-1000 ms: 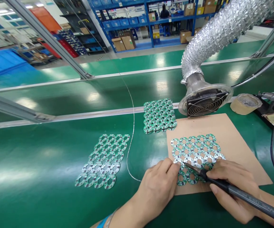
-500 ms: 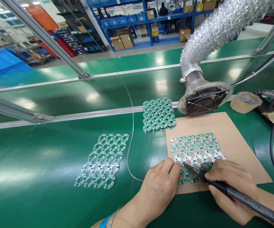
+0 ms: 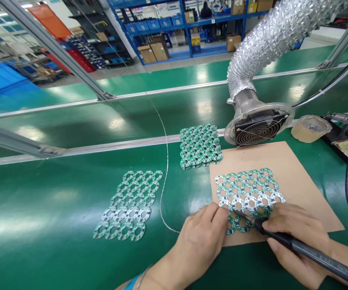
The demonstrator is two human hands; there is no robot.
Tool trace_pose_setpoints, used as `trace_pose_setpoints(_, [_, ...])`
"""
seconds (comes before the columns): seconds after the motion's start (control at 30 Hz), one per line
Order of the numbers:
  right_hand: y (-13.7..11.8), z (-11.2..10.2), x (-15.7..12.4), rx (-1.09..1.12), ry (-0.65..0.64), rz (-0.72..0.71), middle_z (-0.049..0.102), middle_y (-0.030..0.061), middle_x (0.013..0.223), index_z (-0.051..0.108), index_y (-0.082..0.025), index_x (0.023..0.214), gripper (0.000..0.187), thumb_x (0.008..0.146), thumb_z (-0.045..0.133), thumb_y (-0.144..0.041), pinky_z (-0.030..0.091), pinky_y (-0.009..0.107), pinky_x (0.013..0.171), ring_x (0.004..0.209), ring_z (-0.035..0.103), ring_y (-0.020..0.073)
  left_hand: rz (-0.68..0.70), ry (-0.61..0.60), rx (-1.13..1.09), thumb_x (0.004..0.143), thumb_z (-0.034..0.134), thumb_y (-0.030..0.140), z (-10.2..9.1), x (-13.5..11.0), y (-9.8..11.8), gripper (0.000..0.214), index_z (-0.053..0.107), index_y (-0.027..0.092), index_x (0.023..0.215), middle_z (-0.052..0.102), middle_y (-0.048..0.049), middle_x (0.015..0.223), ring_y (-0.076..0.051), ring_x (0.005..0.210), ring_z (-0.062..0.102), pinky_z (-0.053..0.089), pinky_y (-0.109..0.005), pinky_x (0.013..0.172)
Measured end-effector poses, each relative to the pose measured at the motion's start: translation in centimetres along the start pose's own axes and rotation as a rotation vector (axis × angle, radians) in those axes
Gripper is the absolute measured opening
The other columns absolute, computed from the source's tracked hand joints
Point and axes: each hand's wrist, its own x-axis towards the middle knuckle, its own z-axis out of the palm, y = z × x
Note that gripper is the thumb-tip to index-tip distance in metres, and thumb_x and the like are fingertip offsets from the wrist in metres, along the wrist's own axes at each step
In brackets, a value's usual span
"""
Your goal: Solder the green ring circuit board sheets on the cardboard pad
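Note:
A panel of round green circuit boards (image 3: 248, 191) lies on a brown mat (image 3: 288, 165). My right hand (image 3: 297, 237) is wrapped round a black soldering iron (image 3: 306, 249), whose tip rests on a board at the panel's near edge. My left hand (image 3: 199, 239) sits at the panel's near left corner, fingers pinched together on a thin solder wire (image 3: 163, 177) that runs up across the table.
A second board panel (image 3: 128, 205) lies left on the green table; a stack of panels (image 3: 200, 146) sits behind the mat. A fume extractor fan (image 3: 258, 129) on a silver duct hangs over the mat. A tape roll (image 3: 310, 128) and iron stand (image 3: 344, 135) are at right.
The soldering iron tip and both hands have shifted slightly along the panel's near edge. The view has drifted a little.

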Motion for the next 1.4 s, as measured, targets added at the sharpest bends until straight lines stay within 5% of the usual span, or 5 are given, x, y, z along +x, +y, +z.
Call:
trace_pose_setpoints(0.67, [-0.2, 0.1, 0.4, -0.01, 0.01, -0.019, 0.06, 0.0043, 0.066, 0.059, -0.013, 0.095, 0.027, 0.07, 0.05, -0.005, 0.046, 0.03, 0.05, 0.054, 0.056, 0.0159, -0.016, 0.023, -0.053, 0.091, 0.04, 0.017, 0.5, 0.1, -0.4, 0.01, 0.048, 0.02, 0.089, 0.053, -0.0002, 0.076, -0.014, 0.06, 0.052, 0.044, -0.025, 0.051])
trace_pose_setpoints(0.97, [-0.7, -0.7, 0.9, -0.034, 0.064, 0.007, 0.06, 0.0051, 0.064, 0.061, -0.012, 0.091, 0.024, 0.07, 0.052, -0.004, 0.049, 0.032, 0.052, 0.056, 0.059, 0.0171, -0.129, -0.066, -0.137, 0.08, 0.057, 0.025, -2.3, -0.6, -1.7, 0.017, 0.05, 0.019, 0.094, 0.057, -0.0019, 0.082, -0.018, 0.072, 0.057, 0.048, -0.03, 0.062])
trace_pose_setpoints(1.1, [-0.7, -0.5, 0.8, -0.006, 0.049, 0.001, 0.061, 0.0052, 0.065, 0.06, -0.012, 0.094, 0.027, 0.07, 0.052, -0.004, 0.049, 0.032, 0.051, 0.055, 0.059, 0.0171, -0.159, -0.099, -0.172, 0.086, 0.047, 0.02, -3.1, -1.7, -2.5, 0.005, 0.052, 0.02, 0.084, 0.058, 0.0, 0.074, -0.015, 0.066, 0.056, 0.046, -0.026, 0.058])
trace_pose_setpoints(1.4, [-0.5, -0.1, 0.6, -0.003, 0.008, 0.004, 0.06, 0.0044, 0.063, 0.059, -0.013, 0.093, 0.024, 0.072, 0.05, -0.006, 0.047, 0.031, 0.051, 0.052, 0.056, 0.0162, 0.001, 0.098, -0.177, 0.09, 0.046, 0.017, -1.5, -3.0, -1.5, 0.011, 0.056, 0.02, 0.086, 0.058, 0.0005, 0.07, -0.01, 0.059, 0.055, 0.043, -0.021, 0.051])
